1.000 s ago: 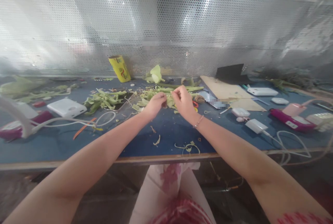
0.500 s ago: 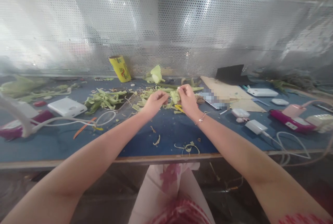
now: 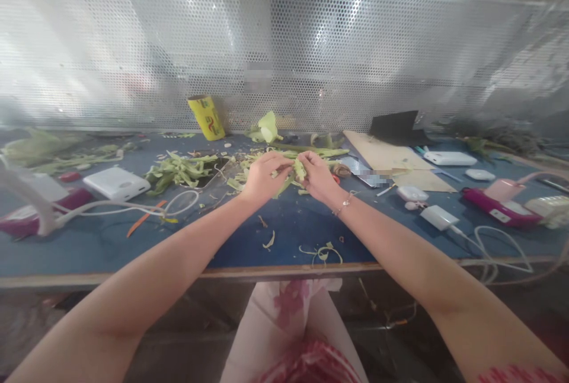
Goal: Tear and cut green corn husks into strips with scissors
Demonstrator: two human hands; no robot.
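Note:
My right hand (image 3: pixel 316 175) is closed around a small, pale green vegetable piece (image 3: pixel 300 171), its exact kind unclear. Against the left side of that piece, the fingertips of my left hand (image 3: pixel 267 175) are pinched together. What lies between those fingertips is mostly hidden. Behind both hands lie long green stalks (image 3: pixel 320 150) and a heap of pale green scraps (image 3: pixel 242 172). A bigger pile of green strips (image 3: pixel 182 171) is left of my left hand. A curled peel (image 3: pixel 269 241) lies on the blue tabletop (image 3: pixel 293 217) in front of me.
A yellow tube (image 3: pixel 207 117) leans by the perforated metal screen (image 3: pixel 302 45). To the left are a white box-shaped device (image 3: pixel 116 182), cables and an orange strip (image 3: pixel 144 217). On the right are a phone (image 3: pixel 367 174), cardboard (image 3: pixel 391 155), a white charger (image 3: pixel 439 217) and a purple power strip (image 3: pixel 500 208).
My left hand has moved right until its fingertips meet the vegetable piece. My right hand has lowered slightly with the piece in it, and a red item beside it now shows.

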